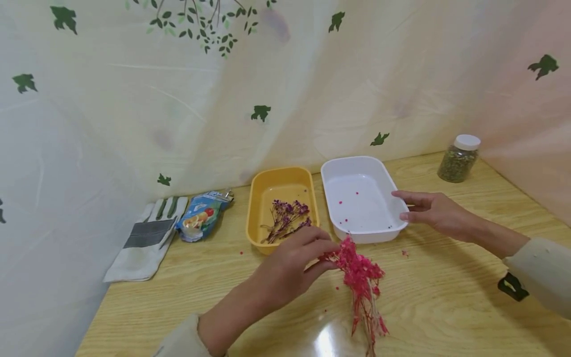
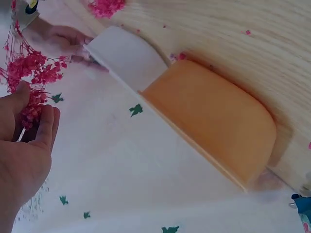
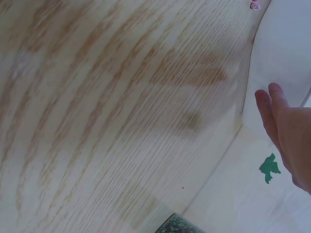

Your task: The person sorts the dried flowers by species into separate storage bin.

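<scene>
My left hand (image 1: 290,267) pinches a bunch of pink dried flowers (image 1: 359,270) near its blossoms, above the table in front of the trays; the thin stems hang down. The left wrist view shows the pink blossoms (image 2: 34,68) between thumb and fingers. With my right hand (image 1: 434,213) I hold the right edge of a white plastic tray (image 1: 357,238). A few pink bits lie on its floor. Beside it, a yellow tray (image 1: 258,183) holds purple dried flowers (image 1: 285,215); my left hand overlaps its near right corner in the head view.
Left of the trays lie a blue printed packet (image 1: 200,215) and a white-and-grey work glove (image 1: 147,238). A jar with a white lid (image 1: 458,158) stands at the back right. Small pink bits are scattered on the wooden table (image 1: 424,307). A leaf-patterned curtain (image 1: 290,74) hangs behind.
</scene>
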A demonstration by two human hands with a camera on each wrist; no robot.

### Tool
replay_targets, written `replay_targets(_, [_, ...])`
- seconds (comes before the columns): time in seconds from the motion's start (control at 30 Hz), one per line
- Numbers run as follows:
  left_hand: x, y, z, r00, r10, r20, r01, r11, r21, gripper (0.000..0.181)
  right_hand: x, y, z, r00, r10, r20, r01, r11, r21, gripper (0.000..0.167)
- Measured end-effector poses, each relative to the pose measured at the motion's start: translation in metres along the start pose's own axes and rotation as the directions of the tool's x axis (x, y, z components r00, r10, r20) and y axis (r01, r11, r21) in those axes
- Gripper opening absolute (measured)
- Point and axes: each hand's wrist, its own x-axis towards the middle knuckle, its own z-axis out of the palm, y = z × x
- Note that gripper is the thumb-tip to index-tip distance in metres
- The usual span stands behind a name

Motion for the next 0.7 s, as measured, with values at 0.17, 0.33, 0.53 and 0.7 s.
replay_targets(0.17, [-0.015, -0.002, 0.020, 0.965, -0.059, 0.254, 0.054, 0.998, 0.027, 0.016, -0.001, 0.000, 0.000, 1.000, 0.003, 0.002, -0.003, 1.000, -0.003, 0.062])
replay_targets(0.33, [-0.028, -0.003, 0.035, 0.890, -0.122, 0.439, 0.075, 0.990, 0.123, 0.014, -0.002, 0.000, -0.001, 1.000, 0.021, 0.001, -0.021, 1.000, 0.002, 0.063])
replay_targets(0.53, [-0.027, 0.000, 0.035, 0.851, -0.172, 0.496, 0.065, 0.972, 0.225, 0.013, -0.002, -0.001, 0.000, 1.000, 0.014, -0.002, -0.014, 1.000, 0.012, 0.063])
replay_targets(0.7, [-0.014, 0.005, 0.019, 0.907, -0.151, 0.393, 0.061, 0.970, 0.234, 0.016, -0.002, 0.000, -0.001, 1.000, 0.002, 0.004, -0.002, 1.000, 0.021, 0.062])
